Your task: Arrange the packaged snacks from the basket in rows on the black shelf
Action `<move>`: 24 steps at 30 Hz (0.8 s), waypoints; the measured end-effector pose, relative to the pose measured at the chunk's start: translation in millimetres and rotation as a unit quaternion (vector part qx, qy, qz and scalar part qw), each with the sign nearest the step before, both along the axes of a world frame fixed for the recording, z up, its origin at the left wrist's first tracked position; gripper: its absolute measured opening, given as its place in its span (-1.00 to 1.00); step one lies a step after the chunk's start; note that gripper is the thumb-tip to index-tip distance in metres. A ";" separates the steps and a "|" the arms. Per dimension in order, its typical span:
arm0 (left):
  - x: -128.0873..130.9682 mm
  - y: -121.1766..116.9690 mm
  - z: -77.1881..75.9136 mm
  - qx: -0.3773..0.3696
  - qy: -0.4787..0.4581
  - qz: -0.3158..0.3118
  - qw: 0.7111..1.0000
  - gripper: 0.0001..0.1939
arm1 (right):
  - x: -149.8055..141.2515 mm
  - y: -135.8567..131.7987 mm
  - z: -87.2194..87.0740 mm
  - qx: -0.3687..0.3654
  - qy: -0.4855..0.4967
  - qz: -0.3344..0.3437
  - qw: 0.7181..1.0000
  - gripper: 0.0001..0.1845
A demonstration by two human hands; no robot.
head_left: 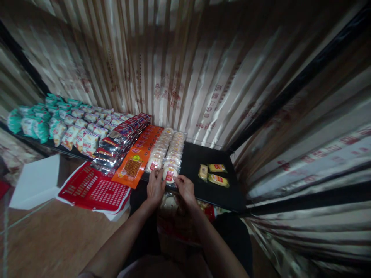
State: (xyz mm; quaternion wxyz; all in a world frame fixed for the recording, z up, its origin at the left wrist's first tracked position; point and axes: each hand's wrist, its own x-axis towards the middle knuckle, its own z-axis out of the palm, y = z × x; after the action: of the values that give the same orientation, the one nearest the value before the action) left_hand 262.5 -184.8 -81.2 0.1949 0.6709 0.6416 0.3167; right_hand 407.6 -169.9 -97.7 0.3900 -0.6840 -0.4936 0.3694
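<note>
My left hand [156, 187] and my right hand [185, 188] grip a round rice cracker packet [170, 175] from its two sides. The packet is pale, in clear wrap with a red label, and it lies at the near end of a row of like packets [174, 150]. A second such row [160, 146] runs alongside on the left. Both rows lie on a black shelf [193, 162]. Below my hands, between my legs, sits a bag [171, 204] with more round packets, partly hidden by my arms.
Left of the rows lie an orange snack bag [135, 162], dark red-and-silver packs [116, 143], and white and green packets [69, 131]. Three small yellow packets [218, 180] lie to the right. A red printed sheet [95, 189] and white box [36, 181] are at lower left. Pleated curtain [203, 77] hangs behind.
</note>
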 end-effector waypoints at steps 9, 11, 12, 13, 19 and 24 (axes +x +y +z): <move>3.1 6.4 -4.6 0.032 0.076 0.010 0.997 -0.64 | 0.6 5.8 2.7 0.012 -0.065 0.005 0.998 -0.80; 4.0 8.3 -5.7 0.047 0.084 0.013 0.995 -0.65 | -0.3 6.4 3.7 0.030 -0.110 0.002 0.994 -0.78; 4.4 9.4 -6.3 0.051 0.086 0.013 0.995 -0.66 | -1.0 6.7 4.1 0.038 -0.134 -0.001 0.990 -0.76; 4.9 10.7 -6.9 0.054 0.089 0.015 0.994 -0.66 | -1.9 7.0 4.6 0.043 -0.158 -0.003 0.987 -0.75; 6.9 17.6 -10.9 0.075 0.125 0.028 0.989 -0.66 | -9.1 8.4 7.6 0.043 -0.225 -0.020 0.973 -0.70; 6.7 18.6 -13.1 0.123 0.138 0.030 0.982 -0.68 | -12.2 8.6 6.2 0.054 -0.206 -0.049 0.976 -0.60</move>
State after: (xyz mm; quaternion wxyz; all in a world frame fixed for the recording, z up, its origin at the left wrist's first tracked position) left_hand 269.3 -166.1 -94.3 0.0109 0.7072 0.6388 0.3030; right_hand 395.4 -161.3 -91.5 0.3336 -0.7467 -0.5486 0.1740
